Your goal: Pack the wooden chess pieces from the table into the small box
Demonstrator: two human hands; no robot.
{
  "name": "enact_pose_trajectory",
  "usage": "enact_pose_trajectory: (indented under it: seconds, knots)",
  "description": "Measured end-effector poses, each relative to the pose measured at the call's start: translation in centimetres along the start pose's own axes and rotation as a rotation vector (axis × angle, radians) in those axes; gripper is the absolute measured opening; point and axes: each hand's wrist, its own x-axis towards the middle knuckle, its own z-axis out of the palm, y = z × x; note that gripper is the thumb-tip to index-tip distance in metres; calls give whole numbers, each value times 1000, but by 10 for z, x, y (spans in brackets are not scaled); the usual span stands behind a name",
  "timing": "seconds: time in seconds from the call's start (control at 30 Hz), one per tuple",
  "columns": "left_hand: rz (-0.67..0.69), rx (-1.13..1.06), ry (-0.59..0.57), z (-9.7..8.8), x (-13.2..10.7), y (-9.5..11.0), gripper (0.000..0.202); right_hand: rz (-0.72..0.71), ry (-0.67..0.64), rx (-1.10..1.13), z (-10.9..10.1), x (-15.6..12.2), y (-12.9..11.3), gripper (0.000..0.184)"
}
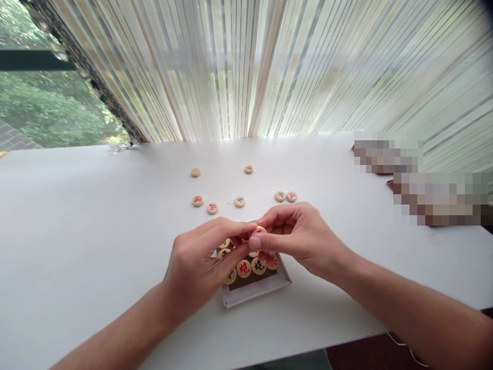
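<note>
Over a shallow white cardboard box [259, 293], my two hands meet at a round wooden Chinese chess piece [261, 229] with a red mark. My right hand [308, 237] pinches this piece between thumb and fingers. From the other side, the thumb and index finger of my left hand [202, 252] close on it at its left edge. Inside the box lie several pieces, among them one with a red character [244, 269] and one with a black character [259, 265]. My hands hide the back of the box.
Beyond the hands, loose pieces lie on the white table [96, 231]: a face-down piece [195, 173], a red-marked piece [197, 200], a black-marked piece [248, 169] and several others. Blurred-out objects [439, 200] stand at the right. Striped curtains [215, 67] hang behind the table.
</note>
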Motion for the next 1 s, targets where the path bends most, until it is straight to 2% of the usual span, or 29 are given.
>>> enact_pose_trajectory:
  seconds: [0.4, 0.57, 1.0]
  knots:
    - [-73, -114, -18, 1, -1, -3, 29, -73, -89, -34, -3, -2, -1, 28]
    - [-34, -158, 14, 2, -1, -4, 30, -104, -133, -42, -3, -4, -4, 28]
    - [-76, -191, 31, 0, -1, -7, 31, -152, -174, -101, -7, -5, -7, 28]
